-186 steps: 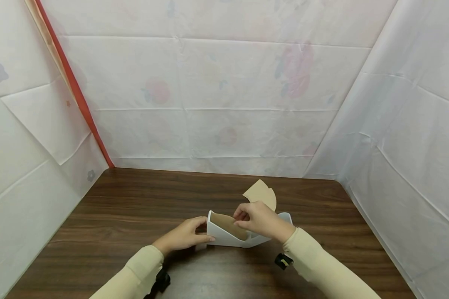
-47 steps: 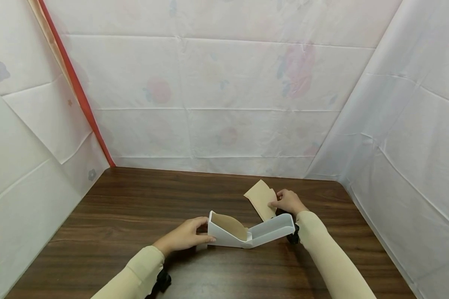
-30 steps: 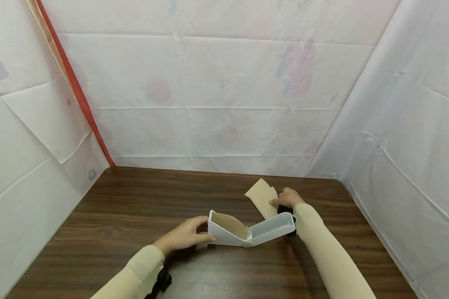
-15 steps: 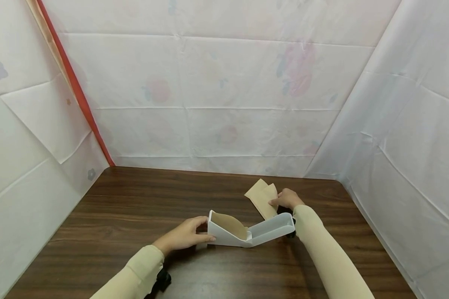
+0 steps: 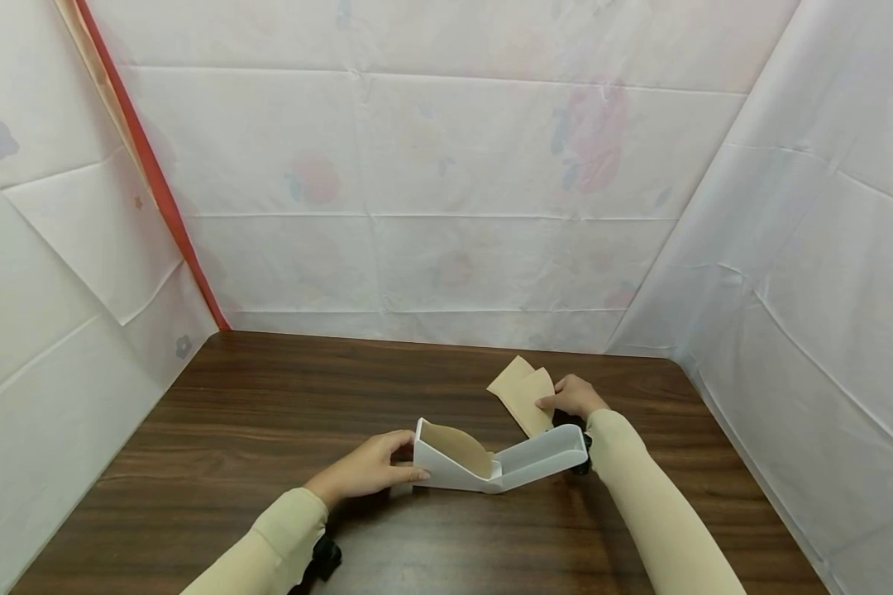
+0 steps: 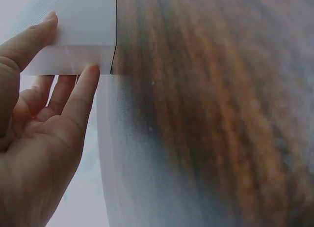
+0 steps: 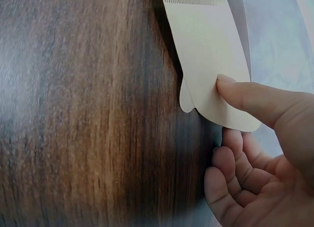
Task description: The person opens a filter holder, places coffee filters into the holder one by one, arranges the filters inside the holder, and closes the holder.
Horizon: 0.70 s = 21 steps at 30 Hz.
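Note:
A white box (image 5: 450, 473) stands on the table, its hinged lid (image 5: 543, 456) laid back to the right. Brown paper coffee filters (image 5: 456, 446) show inside it. My left hand (image 5: 365, 469) grips the box's left end; in the left wrist view the thumb lies on one face of the box (image 6: 83, 20) and a fingertip on another. Behind the lid, a few loose coffee filters (image 5: 521, 395) lie fanned over each other. My right hand (image 5: 576, 397) pinches their right edge. Up close, the thumb presses on the top filter (image 7: 203, 45), with fingers underneath and a crimped seam at its far end.
The dark wooden table (image 5: 305, 380) ends in front of a white patterned sheet (image 5: 417, 165). More sheeting hangs at both sides, and a red strip (image 5: 149, 173) runs down the left corner.
My right hand has gone from over the box back to the loose filters and pinches them. In the last second the top filter has turned slightly against those below. My left hand stays put.

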{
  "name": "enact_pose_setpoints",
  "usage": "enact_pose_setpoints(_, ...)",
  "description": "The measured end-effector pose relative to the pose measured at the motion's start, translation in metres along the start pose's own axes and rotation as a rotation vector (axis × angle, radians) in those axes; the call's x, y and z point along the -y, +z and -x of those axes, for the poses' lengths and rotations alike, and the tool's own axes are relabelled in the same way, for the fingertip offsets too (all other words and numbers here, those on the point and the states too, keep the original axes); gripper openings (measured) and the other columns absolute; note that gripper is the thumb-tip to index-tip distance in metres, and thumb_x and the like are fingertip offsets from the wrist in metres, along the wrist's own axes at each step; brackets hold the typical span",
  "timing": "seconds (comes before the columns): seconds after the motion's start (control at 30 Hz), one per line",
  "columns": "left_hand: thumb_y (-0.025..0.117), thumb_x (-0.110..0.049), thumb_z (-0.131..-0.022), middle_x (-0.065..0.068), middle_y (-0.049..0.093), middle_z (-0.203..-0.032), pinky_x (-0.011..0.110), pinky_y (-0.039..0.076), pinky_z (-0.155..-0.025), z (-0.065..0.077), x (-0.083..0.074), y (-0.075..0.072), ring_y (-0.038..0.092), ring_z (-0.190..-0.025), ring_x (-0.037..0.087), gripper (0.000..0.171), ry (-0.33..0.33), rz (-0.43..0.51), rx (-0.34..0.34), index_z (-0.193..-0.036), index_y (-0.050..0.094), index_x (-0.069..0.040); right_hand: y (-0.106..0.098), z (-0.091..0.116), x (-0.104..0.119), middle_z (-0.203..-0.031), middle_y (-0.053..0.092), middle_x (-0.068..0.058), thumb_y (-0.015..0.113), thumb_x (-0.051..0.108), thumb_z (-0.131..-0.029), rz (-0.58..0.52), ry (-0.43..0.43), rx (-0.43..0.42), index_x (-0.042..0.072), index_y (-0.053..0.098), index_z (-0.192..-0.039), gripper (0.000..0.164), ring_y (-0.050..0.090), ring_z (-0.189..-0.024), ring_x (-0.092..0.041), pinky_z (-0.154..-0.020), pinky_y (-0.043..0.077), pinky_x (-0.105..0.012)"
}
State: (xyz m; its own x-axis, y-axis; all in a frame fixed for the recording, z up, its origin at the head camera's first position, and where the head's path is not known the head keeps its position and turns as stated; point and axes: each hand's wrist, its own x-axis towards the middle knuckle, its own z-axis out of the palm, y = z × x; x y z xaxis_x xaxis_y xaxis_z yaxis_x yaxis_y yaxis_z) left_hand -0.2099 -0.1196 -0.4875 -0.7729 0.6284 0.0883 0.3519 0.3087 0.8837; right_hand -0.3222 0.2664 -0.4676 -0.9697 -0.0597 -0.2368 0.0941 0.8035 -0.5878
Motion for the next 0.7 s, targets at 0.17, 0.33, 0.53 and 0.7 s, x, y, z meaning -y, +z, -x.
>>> enact_pose_setpoints(0.17,0.075,-0.027,-0.093,-0.001,0.066,-0.122,0.038,0.051,-0.094,0.001,-0.002,0.000,0.061,-0.115,0.021,0.034,0.008,0.005,0.001,-0.122,0.063,-0.014,-0.004,0.004,-0.001,-0.064,0.056,-0.002,0.078,0.025,-0.086,-0.031,-0.019,0.036,0.005,0.067,-0.073,0.026,0.047,-0.061,-0.016,-0.057,0.040,-0.029)
enact_pose_setpoints(0.33,0.075,-0.027,-0.093,-0.001,0.066,-0.121,0.035,0.052,-0.091,0.001,-0.001,0.000,0.062,-0.113,0.020,0.034,-0.001,0.011,0.004,-0.122,0.063,-0.013,-0.005,0.004,-0.006,-0.075,0.060,-0.004,0.073,0.020,-0.092,-0.085,-0.010,0.039,0.004,0.067,-0.078,0.022,0.053,-0.068,-0.017,-0.063,0.048,-0.032)
enact_pose_setpoints(0.53,0.076,-0.027,-0.093,-0.002,0.066,-0.121,0.033,0.052,-0.090,0.000,0.001,0.000,0.062,-0.112,0.021,0.034,-0.015,0.035,0.004,-0.122,0.063,-0.015,-0.006,0.001,-0.013,-0.092,0.067,-0.010,0.069,0.018,-0.095,-0.141,-0.018,0.022,-0.002,0.069,-0.093,0.019,0.059,-0.079,-0.021,-0.074,0.055,-0.038)
enact_pose_setpoints(0.7,0.076,-0.027,-0.092,-0.003,0.066,-0.120,0.033,0.052,-0.090,-0.001,0.002,0.000,0.063,-0.112,0.021,0.034,-0.021,0.041,0.006,-0.122,0.063,-0.015,-0.007,0.005,-0.010,-0.098,0.067,-0.014,0.065,0.014,-0.098,-0.176,-0.036,0.032,-0.008,0.067,-0.107,0.024,0.061,-0.085,-0.023,-0.077,0.055,-0.039)
